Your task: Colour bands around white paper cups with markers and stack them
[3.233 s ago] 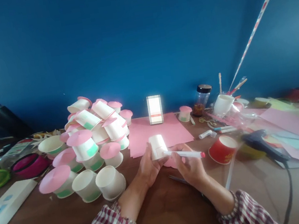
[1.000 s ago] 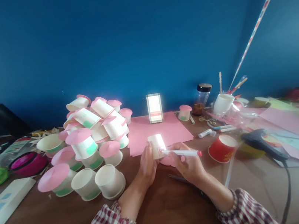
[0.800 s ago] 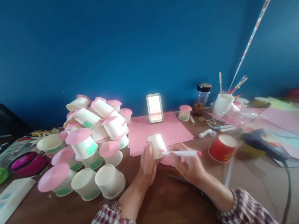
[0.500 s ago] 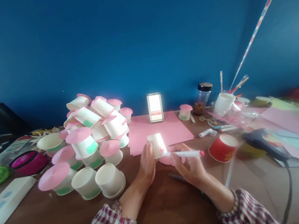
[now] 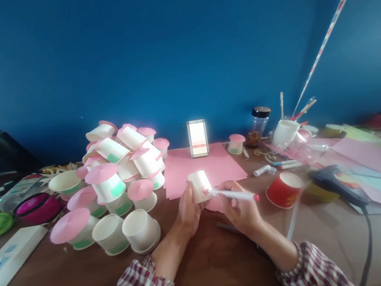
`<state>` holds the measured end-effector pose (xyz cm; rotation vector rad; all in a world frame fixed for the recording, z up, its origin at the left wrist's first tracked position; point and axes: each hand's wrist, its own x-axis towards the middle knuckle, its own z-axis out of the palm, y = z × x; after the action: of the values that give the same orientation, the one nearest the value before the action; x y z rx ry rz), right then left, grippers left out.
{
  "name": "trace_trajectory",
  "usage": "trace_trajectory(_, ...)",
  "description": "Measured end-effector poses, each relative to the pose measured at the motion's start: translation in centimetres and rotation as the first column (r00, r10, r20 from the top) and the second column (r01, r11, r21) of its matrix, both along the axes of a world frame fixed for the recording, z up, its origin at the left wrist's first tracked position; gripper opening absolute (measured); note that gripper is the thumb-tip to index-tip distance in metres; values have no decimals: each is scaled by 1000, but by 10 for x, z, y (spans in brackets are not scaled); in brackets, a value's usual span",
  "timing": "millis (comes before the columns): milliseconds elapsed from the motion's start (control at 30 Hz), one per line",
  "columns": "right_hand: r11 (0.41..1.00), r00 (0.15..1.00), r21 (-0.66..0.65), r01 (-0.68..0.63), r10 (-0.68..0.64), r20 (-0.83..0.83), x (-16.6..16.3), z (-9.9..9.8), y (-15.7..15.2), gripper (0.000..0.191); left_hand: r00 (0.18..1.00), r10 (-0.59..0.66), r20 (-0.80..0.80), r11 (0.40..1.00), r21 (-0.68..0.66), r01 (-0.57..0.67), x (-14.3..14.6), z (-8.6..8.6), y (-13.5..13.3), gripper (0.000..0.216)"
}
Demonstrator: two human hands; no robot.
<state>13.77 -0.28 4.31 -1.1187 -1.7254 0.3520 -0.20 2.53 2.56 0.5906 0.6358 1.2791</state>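
Observation:
My left hand is closed around the left side of a small white paper cup, held tilted above the table. A red drawing shows low on the cup's side. In my right hand is a white marker pen with a red end, its tip against or very near the drawing. Under the cup and partly behind my fingers lies a pink paper piece. Scissors rest on the table, partly covered by my right hand. Pink paper sheets spread just beyond the cup.
A heap of white cups with pink paper discs rises at the left. Two plain cups stand in front, one of them a stacked cup. To the right are a red paper cup, a glue gun with a cord, and a lidded jar.
The marker's tip has shifted slightly left and up over the red drawing, and the pen's slant is steeper. My left hand keeps the cup in nearly the same place.

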Motion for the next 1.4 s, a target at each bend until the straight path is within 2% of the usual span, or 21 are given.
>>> trace_trajectory(133, 999, 999, -3, 41, -41, -19, 0, 0, 1, 6, 1000, 1, 10, 1000, -15, 0, 0, 1, 0, 46)
trace_trajectory(300, 1000, 1000, -10, -4, 4, -18, 1, 0, 0, 6, 1000, -5, 6, 1000, 1, 5, 0, 1, 0, 47)
trace_trajectory(600, 1000, 998, -10, 11, -12, -61, 2, 0, 1, 6, 1000, -6, 1, 1000, 19, 6, 1, 0, 0, 46)
trace_trajectory(867, 1000, 998, -1, -2, 2, -58, 2, -1, -1, 6, 999, 33, 4, 997, 62, -33, 3, -3, 0, 42)
trace_trajectory(1100, 1000, 998, -7, 2, -2, -62, 2, 0, 1, 5, 998, 64, 0, 997, 50, -64, 2, -5, 0, 38)
trace_trajectory(1267, 1000, 1000, 8, -20, 20, -17, 0, 2, -1, 6, 996, 88, -3, 994, 71, -87, 3, -4, -1, 35)
trace_trajectory(1400, 1000, 999, -1, 19, -19, -43, 0, 2, -2, 6, 996, 93, -11, 994, 60, -92, 3, -4, 1, 37)
